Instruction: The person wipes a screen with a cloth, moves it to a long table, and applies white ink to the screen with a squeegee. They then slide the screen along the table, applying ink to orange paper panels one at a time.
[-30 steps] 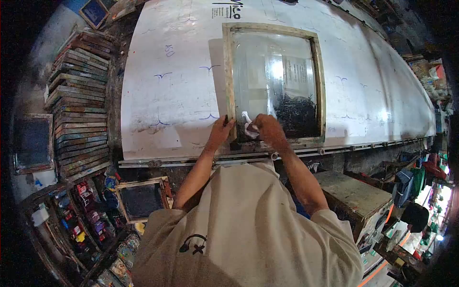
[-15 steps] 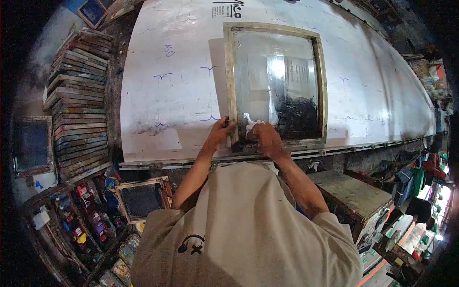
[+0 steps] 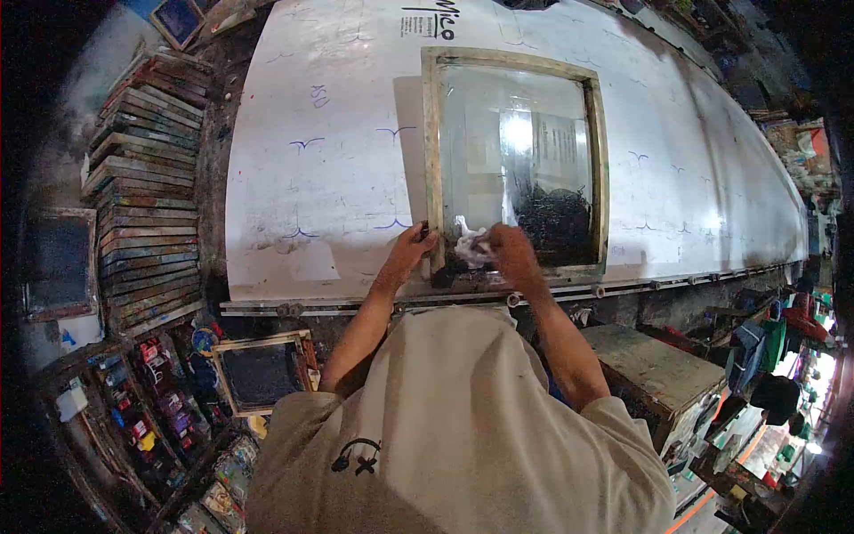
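Observation:
A wooden screen-printing frame (image 3: 602,169) lies on a long white-topped table, its stretched mesh shiny and pale at the upper left. Dark black residue (image 3: 560,222) covers the mesh's lower right. My left hand (image 3: 409,254) is closed around the frame's left side, close to its lower corner. In my right hand (image 3: 514,258) is a crumpled white rag (image 3: 471,242), pressed against the lower left of the mesh. The fingertips of that hand are partly hidden by the rag and slightly blurred.
Blue pen marks dot the white table surface (image 3: 311,187). A metal rail (image 3: 623,287) runs along its near edge. Many used frames (image 3: 151,214) are stacked at the left, above shelves of containers (image 3: 160,383). Another frame (image 3: 264,372) leans below the table; a worn cabinet (image 3: 658,365) stands right.
My right hand has moved a little to the right with the rag, which now looks more spread out. My left hand stays on the frame. The whole view has shifted slightly.

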`<state>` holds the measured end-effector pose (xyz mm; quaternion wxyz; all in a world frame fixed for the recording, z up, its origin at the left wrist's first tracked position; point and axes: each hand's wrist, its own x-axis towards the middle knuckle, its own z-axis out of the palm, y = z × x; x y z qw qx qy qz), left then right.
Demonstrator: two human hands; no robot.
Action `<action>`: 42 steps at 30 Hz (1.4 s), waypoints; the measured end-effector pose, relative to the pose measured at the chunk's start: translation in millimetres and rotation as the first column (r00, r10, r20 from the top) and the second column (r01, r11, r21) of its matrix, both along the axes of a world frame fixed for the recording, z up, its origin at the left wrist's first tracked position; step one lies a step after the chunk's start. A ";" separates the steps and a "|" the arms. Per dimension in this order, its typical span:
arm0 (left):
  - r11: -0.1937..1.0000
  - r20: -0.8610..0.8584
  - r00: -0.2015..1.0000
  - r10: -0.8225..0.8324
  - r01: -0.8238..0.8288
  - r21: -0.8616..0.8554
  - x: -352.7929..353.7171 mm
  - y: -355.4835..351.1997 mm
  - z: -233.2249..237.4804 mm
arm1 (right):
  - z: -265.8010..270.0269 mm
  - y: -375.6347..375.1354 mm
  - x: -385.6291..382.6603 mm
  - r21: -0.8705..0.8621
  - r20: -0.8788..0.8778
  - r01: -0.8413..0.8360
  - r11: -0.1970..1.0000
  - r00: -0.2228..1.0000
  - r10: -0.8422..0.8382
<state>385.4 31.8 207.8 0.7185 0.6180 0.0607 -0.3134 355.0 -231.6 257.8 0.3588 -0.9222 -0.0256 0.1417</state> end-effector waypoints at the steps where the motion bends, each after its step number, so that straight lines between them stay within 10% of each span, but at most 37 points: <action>1: 0.999 0.047 0.998 -0.031 0.032 -0.033 2.7 1.7 -28.4 | 7.1 0.1 -0.8 0.003 0.000 -0.005 1.000 1.000 0.005; 10: 0.996 0.031 0.999 -0.040 0.042 -0.073 1.4 2.2 -12.8 | 18.4 12.0 -14.7 -0.044 0.467 -0.093 0.995 0.878 0.103; 27: 0.977 -0.057 0.998 -0.002 -0.010 -0.211 -0.5 -1.2 -17.3 | 18.8 13.9 -20.0 -0.178 0.289 -0.209 0.962 0.923 0.254; 30: 0.997 0.041 0.998 0.057 -0.059 0.051 -5.4 -0.5 -4.7 | 30.8 9.6 -8.9 -0.146 0.257 -0.144 0.979 0.950 0.178; 35: 0.999 -0.018 1.000 0.000 -0.001 -0.035 -0.2 -1.7 -10.7 | -3.6 15.6 -47.5 -0.259 0.526 -0.083 0.962 0.823 0.213; 39: 0.999 -0.027 0.999 0.043 -0.042 0.011 0.3 -4.4 -10.1 | 23.6 -2.5 -34.8 -0.123 0.200 -0.064 0.990 0.976 0.088; 42: 0.997 -0.008 1.000 0.021 -0.021 -0.079 -5.8 0.6 -32.9 | 33.1 1.7 -15.7 -0.196 0.314 -0.125 0.973 0.932 0.183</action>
